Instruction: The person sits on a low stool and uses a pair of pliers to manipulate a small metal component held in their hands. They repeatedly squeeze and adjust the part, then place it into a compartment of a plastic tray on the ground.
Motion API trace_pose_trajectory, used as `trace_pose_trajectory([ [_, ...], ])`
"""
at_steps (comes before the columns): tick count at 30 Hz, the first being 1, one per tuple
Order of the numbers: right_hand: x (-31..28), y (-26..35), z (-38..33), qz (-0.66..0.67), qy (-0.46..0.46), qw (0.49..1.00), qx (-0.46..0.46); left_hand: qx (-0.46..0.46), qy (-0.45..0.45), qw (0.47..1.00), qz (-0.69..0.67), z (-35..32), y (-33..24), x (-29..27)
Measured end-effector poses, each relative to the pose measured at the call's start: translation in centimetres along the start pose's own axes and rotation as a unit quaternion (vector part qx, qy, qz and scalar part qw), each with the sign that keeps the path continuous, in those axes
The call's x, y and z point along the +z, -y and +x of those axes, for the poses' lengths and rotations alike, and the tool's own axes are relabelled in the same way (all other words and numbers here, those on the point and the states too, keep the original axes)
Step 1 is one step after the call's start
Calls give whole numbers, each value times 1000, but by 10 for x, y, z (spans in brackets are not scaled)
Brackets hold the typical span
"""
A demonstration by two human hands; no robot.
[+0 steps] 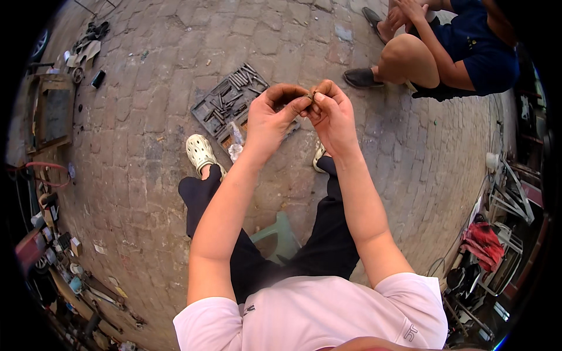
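My left hand [274, 115] and my right hand [332, 114] meet in front of me, fingertips pinched together. Between them is a small dark object [311, 95], mostly covered by the fingers; its kind is too small to make out. Both sets of fingertips look dirty. Beyond and below my hands, an open tool case [202, 111] lies on the paving. Several metal sockets [241, 78] sit in it, some in rows and others loose. A clear plastic bag or bottle [236, 140] rests at its near edge, by my left shoe.
I sit on a pale green plastic stool [283, 237] over brick paving [146, 193]. A person in dark blue [468, 47] sits at the far right. Tools and parts [88, 292] crowd the left edge. A red cloth [483, 245] and metal frames [512, 193] line the right. A dark phone-like object [98, 79] lies far left.
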State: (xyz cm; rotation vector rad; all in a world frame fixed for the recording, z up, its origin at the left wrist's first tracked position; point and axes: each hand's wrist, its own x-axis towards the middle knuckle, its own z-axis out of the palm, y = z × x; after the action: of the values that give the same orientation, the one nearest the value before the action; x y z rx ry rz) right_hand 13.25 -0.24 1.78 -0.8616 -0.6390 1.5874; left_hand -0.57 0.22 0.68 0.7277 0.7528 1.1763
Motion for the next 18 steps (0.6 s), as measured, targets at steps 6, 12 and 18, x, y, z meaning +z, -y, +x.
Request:
trace_pose_trajectory([
  [6,-7,0,0,51,-2,999,13,52,11,991,126,-1,18,1],
  [12,-8,4,-2,31,0,999,33,65,0,985,159,-5,18,-4],
  [18,-16,13,-5,-36,0,999,28,139,60,926,345,-9,-1,-1],
])
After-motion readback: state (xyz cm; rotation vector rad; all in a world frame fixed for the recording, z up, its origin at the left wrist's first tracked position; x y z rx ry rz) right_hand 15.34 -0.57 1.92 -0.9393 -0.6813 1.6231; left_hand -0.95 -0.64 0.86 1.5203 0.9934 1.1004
